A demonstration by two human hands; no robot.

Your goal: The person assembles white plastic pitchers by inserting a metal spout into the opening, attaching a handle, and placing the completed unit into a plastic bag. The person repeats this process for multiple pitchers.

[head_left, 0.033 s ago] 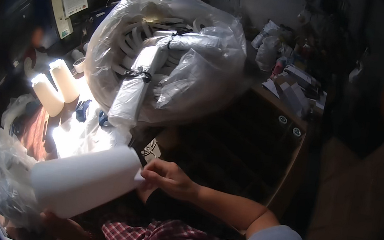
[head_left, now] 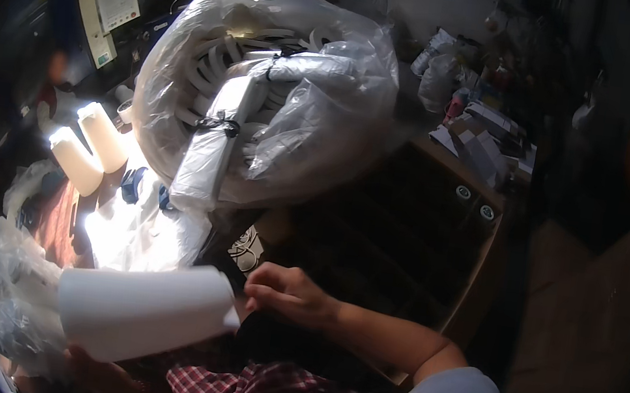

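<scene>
A smooth white plastic container (head_left: 144, 313), roughly cylindrical, lies tilted on its side in front of me, with a small pointed tab at its right end. My left hand (head_left: 97, 371), mostly in shadow, supports it from below at the lower left; its fingers are partly hidden by the container. Just right of the tabbed end is my right hand (head_left: 290, 295), fingers curled together in a pinch. A small gap separates it from the container. Whatever may be between its fingertips cannot be made out. Two similar white containers (head_left: 102, 138) stand at the left in bright light.
A large clear plastic bag (head_left: 364, 123) of curved white strips stands ahead, with tied plastic bundles (head_left: 214, 147) on top. A dark partitioned box (head_left: 372, 244) is at the right. Crumpled plastic bags (head_left: 20, 293) lie left. Papers and small boxes (head_left: 480, 151) sit at far right.
My right hand has come away from the container's tabbed end, slightly to the right. The container's right end has dipped a little, still on my left hand.
</scene>
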